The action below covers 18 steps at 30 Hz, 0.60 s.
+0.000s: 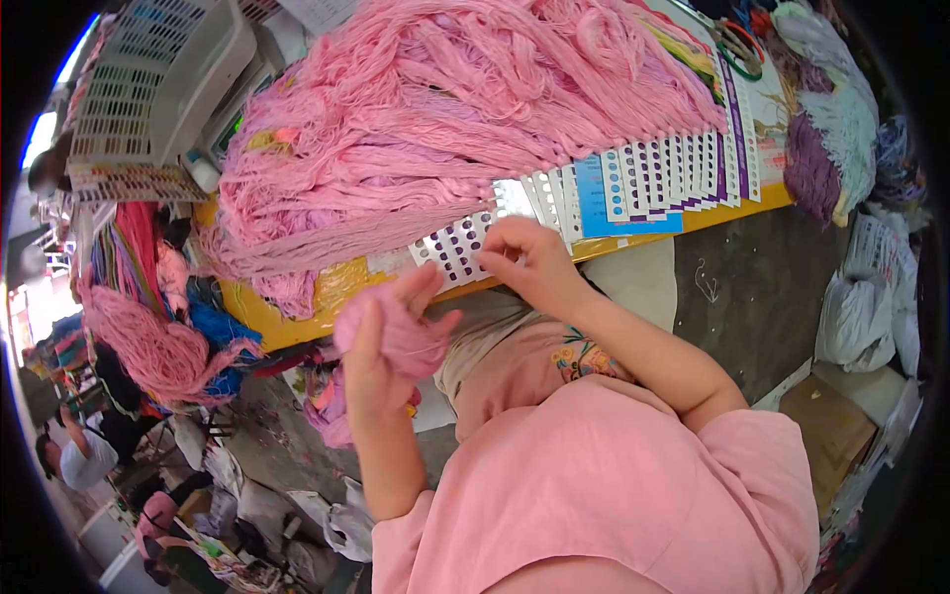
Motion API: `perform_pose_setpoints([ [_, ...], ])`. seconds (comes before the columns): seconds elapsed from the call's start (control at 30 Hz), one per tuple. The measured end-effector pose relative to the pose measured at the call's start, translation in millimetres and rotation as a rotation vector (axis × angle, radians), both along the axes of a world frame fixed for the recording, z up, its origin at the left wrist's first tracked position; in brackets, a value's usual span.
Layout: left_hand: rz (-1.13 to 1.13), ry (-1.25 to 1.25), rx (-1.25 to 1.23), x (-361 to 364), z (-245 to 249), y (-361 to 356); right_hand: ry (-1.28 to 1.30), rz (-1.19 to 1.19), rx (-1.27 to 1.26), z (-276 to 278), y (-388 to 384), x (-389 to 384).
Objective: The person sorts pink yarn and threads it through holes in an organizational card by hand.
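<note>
One yarn bundle (414, 342) gripped in our left hand (370, 361); right hand (529, 257) curled, contents we cannot tell. Bundle likely light, soft, tangle-prone; best cupped whole.

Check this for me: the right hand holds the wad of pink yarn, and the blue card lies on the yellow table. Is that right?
Not quite: the head view shows the left hand holding the wad of pink yarn, not the right hand. The blue card does lie on the yellow table.
</note>
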<state>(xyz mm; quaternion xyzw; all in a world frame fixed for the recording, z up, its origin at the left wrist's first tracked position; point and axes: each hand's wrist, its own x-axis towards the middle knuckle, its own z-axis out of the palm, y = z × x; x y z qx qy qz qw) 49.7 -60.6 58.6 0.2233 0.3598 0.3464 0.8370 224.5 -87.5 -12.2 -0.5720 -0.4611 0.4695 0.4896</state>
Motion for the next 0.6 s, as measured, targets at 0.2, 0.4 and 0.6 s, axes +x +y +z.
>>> perform_pose_setpoints([
  [0.2,-0.139,-0.159,0.025,17,-9,-11,0.629,0.232,-0.29,52,-12,-13],
  [0.4,-0.003,-0.109,0.012,19,-4,-22,0.633,0.197,-0.369,59,-7,-8],
  [0.6,-0.024,-0.156,0.01,22,-4,-19,0.565,0.227,-0.355,58,-13,-9],
])
